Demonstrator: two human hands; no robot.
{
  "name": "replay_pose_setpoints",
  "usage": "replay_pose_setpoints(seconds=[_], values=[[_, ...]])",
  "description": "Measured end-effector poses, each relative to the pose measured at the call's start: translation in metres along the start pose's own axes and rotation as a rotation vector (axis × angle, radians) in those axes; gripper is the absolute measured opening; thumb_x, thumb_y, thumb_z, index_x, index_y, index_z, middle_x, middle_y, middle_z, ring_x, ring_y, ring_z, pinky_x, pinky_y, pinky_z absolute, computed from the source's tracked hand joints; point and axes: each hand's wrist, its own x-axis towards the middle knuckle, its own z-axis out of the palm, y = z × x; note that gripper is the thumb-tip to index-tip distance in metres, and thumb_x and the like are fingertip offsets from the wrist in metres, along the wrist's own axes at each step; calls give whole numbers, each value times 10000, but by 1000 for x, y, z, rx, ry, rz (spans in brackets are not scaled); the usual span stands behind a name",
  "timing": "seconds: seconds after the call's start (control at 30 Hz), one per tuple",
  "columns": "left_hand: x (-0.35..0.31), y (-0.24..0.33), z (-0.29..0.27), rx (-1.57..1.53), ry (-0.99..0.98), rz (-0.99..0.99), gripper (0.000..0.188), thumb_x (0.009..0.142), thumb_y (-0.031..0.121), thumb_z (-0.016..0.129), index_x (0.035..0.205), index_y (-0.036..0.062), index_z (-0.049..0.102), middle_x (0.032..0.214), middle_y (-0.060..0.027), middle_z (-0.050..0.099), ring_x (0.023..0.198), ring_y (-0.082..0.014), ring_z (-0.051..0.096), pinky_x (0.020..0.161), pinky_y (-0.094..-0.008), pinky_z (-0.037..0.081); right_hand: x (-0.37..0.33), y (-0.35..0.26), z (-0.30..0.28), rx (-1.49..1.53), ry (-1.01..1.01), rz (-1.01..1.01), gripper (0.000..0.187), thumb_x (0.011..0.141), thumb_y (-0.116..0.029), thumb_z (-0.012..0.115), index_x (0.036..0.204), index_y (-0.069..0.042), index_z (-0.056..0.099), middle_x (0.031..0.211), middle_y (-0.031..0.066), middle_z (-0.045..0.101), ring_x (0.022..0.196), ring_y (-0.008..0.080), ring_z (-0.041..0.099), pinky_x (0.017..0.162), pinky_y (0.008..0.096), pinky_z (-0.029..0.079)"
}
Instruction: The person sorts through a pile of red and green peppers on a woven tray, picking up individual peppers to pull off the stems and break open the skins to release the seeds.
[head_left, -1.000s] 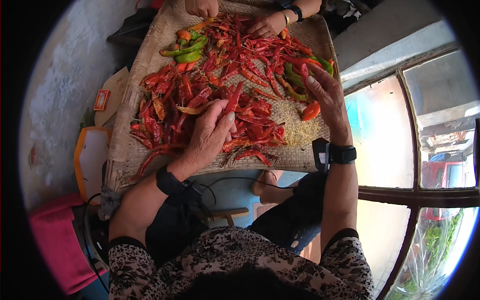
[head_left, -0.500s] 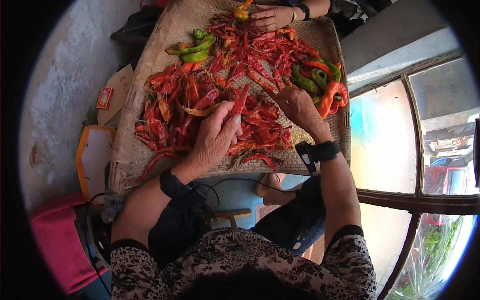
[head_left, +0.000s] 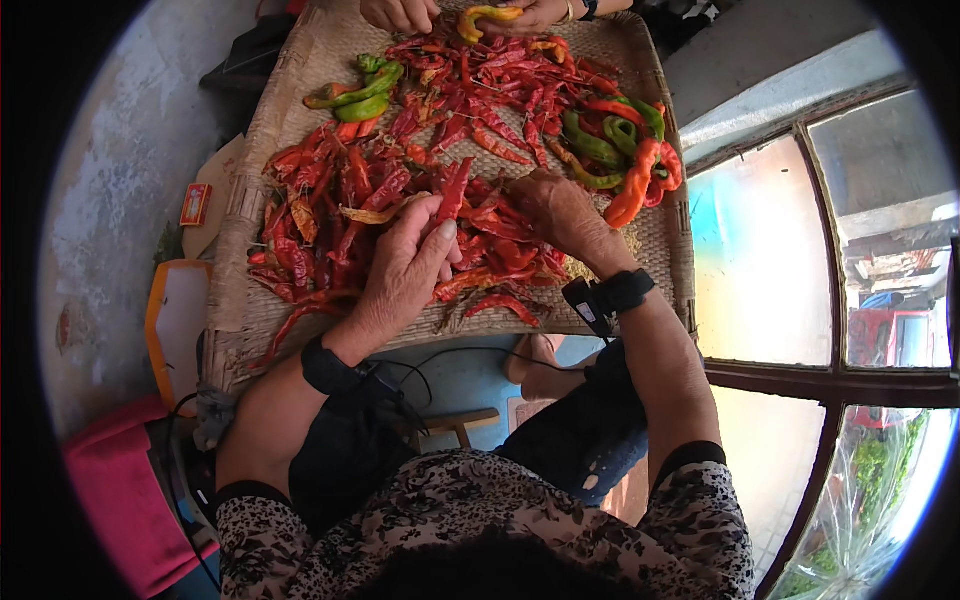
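Note:
Between the thumb and fingers of my left hand (head_left: pixel 405 260) stands a red chili pepper (head_left: pixel 454 190), tip pointing up and away from me. My right hand (head_left: pixel 572 218) is a short way to its right, low over the heap of dried red chilies (head_left: pixel 500 250). Its fingers are curled together, and whatever they hold is hidden behind the knuckles. Both hands are above a large woven tray (head_left: pixel 232 300) full of chilies. Pale yellow seeds (head_left: pixel 580 268) lie on the weave beside my right wrist.
Green and red fresh peppers (head_left: pixel 600 150) lie at the tray's right, more green ones (head_left: pixel 370 98) at its upper left. At the far edge a co-worker's hands (head_left: pixel 400 14) are by a yellow pepper (head_left: pixel 480 20). A window (head_left: pixel 765 260) stands on the right; a small red box (head_left: pixel 195 205) on the left.
My right hand has moved left, closer to the chili in my left hand. A second co-worker's hand has come into view at the far edge. My left hand keeps its hold.

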Motion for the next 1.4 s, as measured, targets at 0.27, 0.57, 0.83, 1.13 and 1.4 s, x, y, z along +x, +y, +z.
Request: replay_pose_setpoints(seconds=[0.27,0.57,0.83,1.13,1.4], values=[[-2,6,0,-4,10,9,382,993,235,452,1267,-30,424,761,-33,551,624,-71,502,572,-225,439,9,-8,-42,540,179,195,189,886,-190,610,906,-2,601,747,89,639,654,194,609,603,307,486],[-1,1,0,4,-14,11,381,996,247,442,1261,-27,427,754,-31,549,626,-66,506,574,-226,445,2,-21,-46,977,-164,402,285,933,-296,591,947,-13,562,734,26,615,673,84,600,563,232,484],[-2,6,0,17,12,-19,352,1008,270,417,1247,12,441,760,-15,523,641,-59,481,604,-208,434,20,-3,-34,499,269,275,541,908,-257,611,1302,73,442,932,183,673,819,236,659,740,337,532],[-2,7,-3,-20,7,-5,344,1008,264,419,1247,19,452,760,-9,521,642,-53,479,605,-204,433,16,-33,-22,286,-113,196,229,851,-190,620,983,-8,659,818,174,652,741,306,635,666,381,497],[-2,6,-2,-26,6,-16,340,1009,258,418,1252,24,452,758,-7,520,640,-50,478,601,-202,431,7,-34,-24,271,-100,218,179,819,-142,637,937,-9,661,829,157,648,747,285,637,657,355,499]])
